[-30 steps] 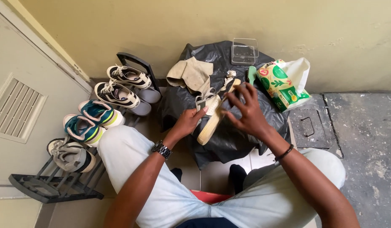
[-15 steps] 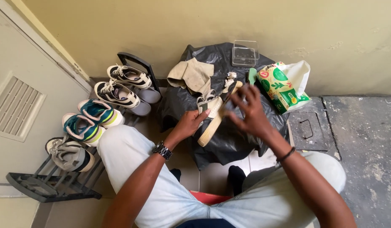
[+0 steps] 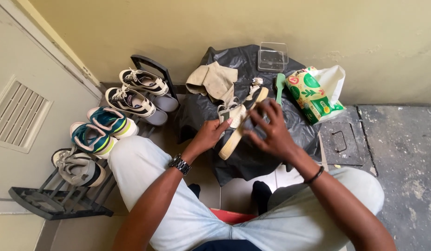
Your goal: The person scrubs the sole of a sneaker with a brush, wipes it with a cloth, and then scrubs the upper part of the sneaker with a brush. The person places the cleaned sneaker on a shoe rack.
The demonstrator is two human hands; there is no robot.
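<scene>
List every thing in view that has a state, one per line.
Cream canvas shoe: held on its side, sole outward, by left hand and right hand.
Clear plastic box: lid on.
Green printed packet: lying tilted.
Black shoe rack: loaded with shoes.

Cream-soled shoe on black plastic sheet, beside a green-patterned bag (red accents), beige cloth.
</scene>
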